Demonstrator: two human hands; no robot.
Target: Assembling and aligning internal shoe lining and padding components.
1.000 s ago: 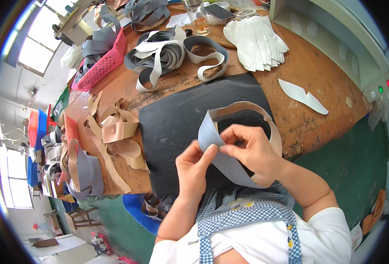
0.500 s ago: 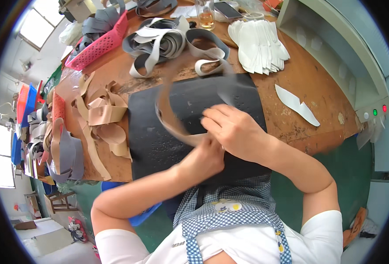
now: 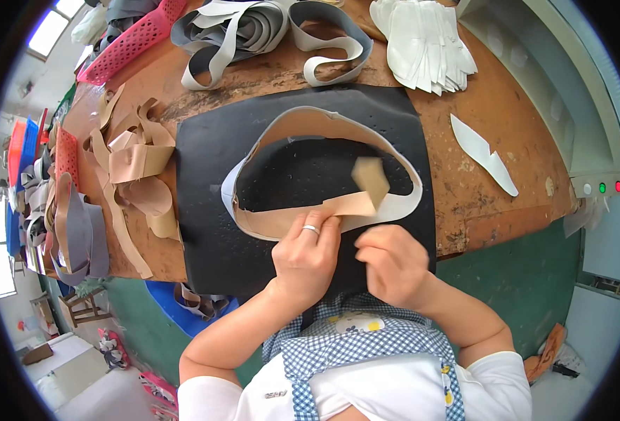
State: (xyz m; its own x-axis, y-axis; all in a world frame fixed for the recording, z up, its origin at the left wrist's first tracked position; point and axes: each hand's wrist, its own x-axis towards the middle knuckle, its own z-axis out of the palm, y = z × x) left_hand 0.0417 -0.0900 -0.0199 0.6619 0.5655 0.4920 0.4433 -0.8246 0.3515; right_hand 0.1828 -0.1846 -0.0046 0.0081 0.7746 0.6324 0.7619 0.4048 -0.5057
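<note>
A band of strip material [image 3: 275, 128], tan inside and whitish outside, stands on edge as a wide loop on a black mat [image 3: 201, 175]. My left hand [image 3: 303, 256], with a ring on one finger, pinches the loop's near side. From that spot a tan end piece [image 3: 352, 204] runs right, and a blurred tan flap [image 3: 371, 181] sticks up over it. My right hand [image 3: 394, 266] is just right of the left one, in front of the loop. Its fingers are curled and smeared by motion, with nothing visible between them.
Loose tan strips [image 3: 141, 165] lie left of the mat. Behind it are rolled grey-white strips [image 3: 254, 31] and a fanned stack of white pieces [image 3: 429, 45]. One notched white piece [image 3: 484, 156] lies to the right, near a grey machine housing [image 3: 583, 119] with buttons.
The blurred, moving loop now rests on the mat. My hands have separated, the left staying on the strip and the right drawing down toward me. The whole view has shifted.
</note>
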